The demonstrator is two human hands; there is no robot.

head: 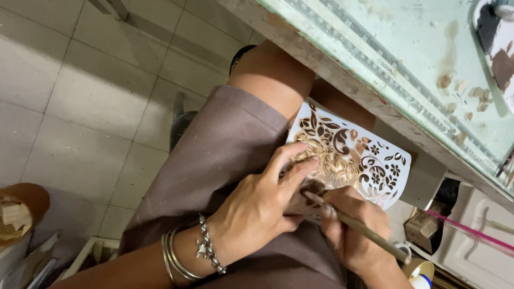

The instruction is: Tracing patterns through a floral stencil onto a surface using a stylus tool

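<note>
Stencil: white cut-out sheet with a pattern of leaves and flowers (356, 160) is lying on the person's lap, over the brown shorts (225, 155), just below the edge of the tabletop; golden colour is showing through the cut-outs near its middle.
Left hand: left hand (262, 206) is pressing down on the near end of the stencil, fingers (292, 152) spread flat over the golden part, so its grip is holding the sheet in place rather than closing round anything.
Right hand: right hand (350, 227) is sitting just beside the left, its grip closing narrow round a thin wooden-handled brush (356, 225), whose tip is touching the stencil between the two hands.
Wrist: silver bangles and a chain bracelet (195, 254) are hanging on the left wrist.
Tabletop: pale green glass tabletop with a chipped, stained edge (375, 64) is running across the upper right, and a long metal ruler (369, 53) is lying along it.
Floor: grey tiled floor (75, 107) is showing to the left.
Lower right: small cardboard box (423, 225) and a pink stick (471, 230) are lying below the tabletop.
</note>
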